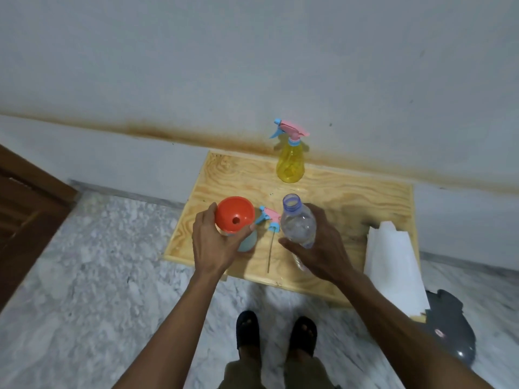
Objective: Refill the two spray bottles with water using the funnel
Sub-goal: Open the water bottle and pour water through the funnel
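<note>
though flanked, funnel [235,214] mid-table [365,192]

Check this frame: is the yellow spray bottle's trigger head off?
No, the yellow spray bottle still wears its head; the loose trigger head lies on the table.

Orange funnel [235,217] atop uncapped blue bottle [248,241]; yellow bottle [290,162] capped

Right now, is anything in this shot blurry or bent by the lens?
Head view: wide-angle bending curves the wooden table's edges and the wall's stain line; the floor at the left edge looks smeared; the orange funnel and clear water bottle stay fairly sharp; lighting is dim and flat, without glare.
</note>
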The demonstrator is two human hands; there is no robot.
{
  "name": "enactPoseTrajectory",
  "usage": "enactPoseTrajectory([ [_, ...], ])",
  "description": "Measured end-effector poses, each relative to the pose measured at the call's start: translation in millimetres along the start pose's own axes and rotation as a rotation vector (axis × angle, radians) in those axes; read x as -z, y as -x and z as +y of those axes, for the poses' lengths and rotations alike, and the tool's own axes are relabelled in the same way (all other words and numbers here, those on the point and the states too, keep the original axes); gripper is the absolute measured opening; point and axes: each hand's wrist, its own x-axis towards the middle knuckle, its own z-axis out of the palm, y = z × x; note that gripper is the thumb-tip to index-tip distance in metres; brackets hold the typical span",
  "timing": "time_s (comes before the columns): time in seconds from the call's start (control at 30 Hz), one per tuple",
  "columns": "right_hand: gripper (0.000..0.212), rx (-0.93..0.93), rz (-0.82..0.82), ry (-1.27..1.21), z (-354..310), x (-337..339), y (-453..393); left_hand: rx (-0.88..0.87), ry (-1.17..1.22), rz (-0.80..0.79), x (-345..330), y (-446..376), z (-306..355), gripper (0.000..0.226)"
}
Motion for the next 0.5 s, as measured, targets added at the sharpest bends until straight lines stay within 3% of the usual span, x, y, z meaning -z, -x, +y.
enactPoseTrajectory([
  [0.2,0.079,0.029,-0.215,0.146,-9.4,1.4,-21.0,-0.075,0.072,-0.141,14.5,-10.9,-10.3,0.101],
  [0.5,0.078,-0.004,-0.458,0.568,-35.7,7.8,-46.9,-0.236,-0.034,-0.416,40.1,-41.4,-11.7,0.106],
])
